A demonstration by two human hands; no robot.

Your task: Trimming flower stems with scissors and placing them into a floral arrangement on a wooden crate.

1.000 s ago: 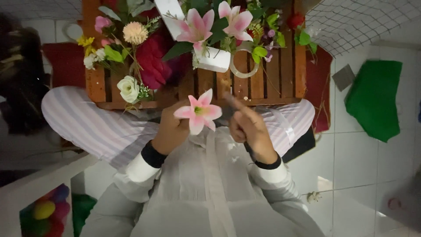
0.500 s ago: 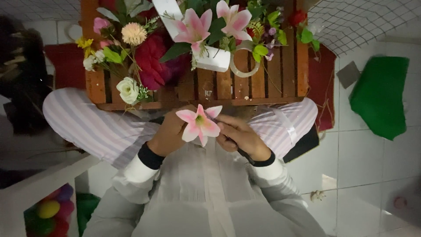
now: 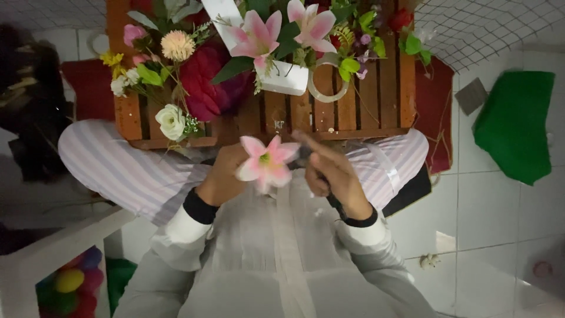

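Observation:
A pink artificial lily (image 3: 268, 163) is held in front of my chest, its bloom facing the camera. My left hand (image 3: 222, 175) grips it from below and behind, mostly hidden by the petals. My right hand (image 3: 327, 172) is just right of the bloom, fingers curled around a thin dark stem or tool, index finger pointing toward the flower. I sit cross-legged in striped trousers behind a low wooden slatted table (image 3: 376, 100).
The table carries two more pink lilies (image 3: 282, 29), a deep red bloom (image 3: 207, 82), a white rose (image 3: 170, 121), small yellow and peach flowers, a white box (image 3: 285, 79) and a tape ring (image 3: 327, 88). A green cloth (image 3: 515, 129) lies on the tiled floor at right.
The lily has shifted slightly lower and to the right. My right hand's fingers moved along the stem, rising from the bloom's lower right to its right side.

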